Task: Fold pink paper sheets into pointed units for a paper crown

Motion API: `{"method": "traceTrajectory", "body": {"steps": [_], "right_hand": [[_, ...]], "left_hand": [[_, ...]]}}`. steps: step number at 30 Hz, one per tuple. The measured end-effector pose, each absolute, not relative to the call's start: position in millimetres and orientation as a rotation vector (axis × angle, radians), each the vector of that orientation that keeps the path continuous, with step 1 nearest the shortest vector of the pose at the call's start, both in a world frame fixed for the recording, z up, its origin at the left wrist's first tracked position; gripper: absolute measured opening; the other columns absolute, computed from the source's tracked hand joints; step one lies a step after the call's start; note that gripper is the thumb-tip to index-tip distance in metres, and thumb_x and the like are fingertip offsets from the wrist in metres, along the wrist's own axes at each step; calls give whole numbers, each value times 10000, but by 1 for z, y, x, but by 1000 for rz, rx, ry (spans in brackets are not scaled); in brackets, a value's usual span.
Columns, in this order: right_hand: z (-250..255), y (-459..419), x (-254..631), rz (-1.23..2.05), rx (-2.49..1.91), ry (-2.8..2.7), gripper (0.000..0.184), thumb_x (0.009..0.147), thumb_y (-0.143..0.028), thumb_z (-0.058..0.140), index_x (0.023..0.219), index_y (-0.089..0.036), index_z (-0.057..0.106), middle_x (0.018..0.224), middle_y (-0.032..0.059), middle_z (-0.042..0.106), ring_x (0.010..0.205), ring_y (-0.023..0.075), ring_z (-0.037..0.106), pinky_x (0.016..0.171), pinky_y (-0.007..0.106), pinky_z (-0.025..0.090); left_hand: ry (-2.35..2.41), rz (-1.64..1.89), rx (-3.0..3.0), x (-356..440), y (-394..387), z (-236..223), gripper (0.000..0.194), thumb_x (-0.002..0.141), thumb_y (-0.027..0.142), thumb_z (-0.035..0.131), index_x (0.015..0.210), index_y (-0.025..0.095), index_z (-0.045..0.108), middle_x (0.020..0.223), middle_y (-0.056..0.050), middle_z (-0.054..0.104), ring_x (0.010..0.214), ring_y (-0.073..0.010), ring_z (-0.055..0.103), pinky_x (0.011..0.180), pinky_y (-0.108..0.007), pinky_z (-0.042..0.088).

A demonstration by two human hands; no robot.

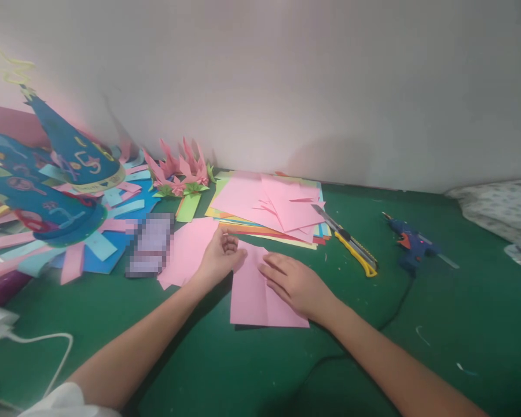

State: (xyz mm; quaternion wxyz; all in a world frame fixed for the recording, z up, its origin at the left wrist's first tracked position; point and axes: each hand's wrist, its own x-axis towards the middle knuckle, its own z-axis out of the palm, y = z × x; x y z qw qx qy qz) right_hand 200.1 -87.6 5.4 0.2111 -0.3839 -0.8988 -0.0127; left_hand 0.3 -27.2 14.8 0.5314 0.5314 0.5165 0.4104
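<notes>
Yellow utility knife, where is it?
In the head view, the yellow utility knife lies right of middle, its tip overlapping the paper stack, left of the blue glue gun.

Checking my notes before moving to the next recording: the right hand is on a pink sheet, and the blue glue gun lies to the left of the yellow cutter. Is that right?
Not quite: the blue glue gun lies to the right of the yellow cutter, as the head view shows. The right hand is indeed on a pink sheet.
</notes>
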Motion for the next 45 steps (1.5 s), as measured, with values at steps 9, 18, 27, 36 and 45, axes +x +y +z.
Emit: {"method": "traceTrajectory", "body": {"steps": [9,18,27,36,45], "right_hand": [[7,-88,190,-25,-1170,-2491,308,929,-258,429,1156,-139,600,1162,142,599,1088,257,547,926,419,486],[11,-87,190,-8,-1178,-2526,321,940,-275,398,1188,-191,584,1135,140,585,1063,256,535,874,426,478],[9,-84,194,21,-1141,-2501,295,935,-264,417,1130,-142,600,1159,134,607,1094,245,546,913,405,470],[8,-83,194,-22,-1103,-2487,291,935,-267,424,1118,-153,620,1167,131,621,1105,247,560,926,429,482],[4,-84,197,17,-1104,-2484,302,915,-249,463,1168,-147,592,1202,130,619,1149,236,552,953,429,479]], "left_hand": [[1297,1056,1706,0,-33,8,281,737,199,550,995,194,438,783,28,512,646,-84,511,607,-216,429],[1354,892,1853,-1,-35,5,374,743,152,552,1085,194,407,755,44,480,607,-96,504,584,-229,425],[1249,937,2225,-4,-37,8,47,840,193,483,817,188,524,740,-6,555,693,-139,519,643,-266,427],[1067,903,2410,-12,-36,6,122,844,139,471,823,171,588,793,-47,584,755,-156,547,673,-282,472],[680,860,2628,-18,-43,-4,234,927,158,425,1039,178,630,1087,-95,650,1058,-186,593,917,-377,507]]}}
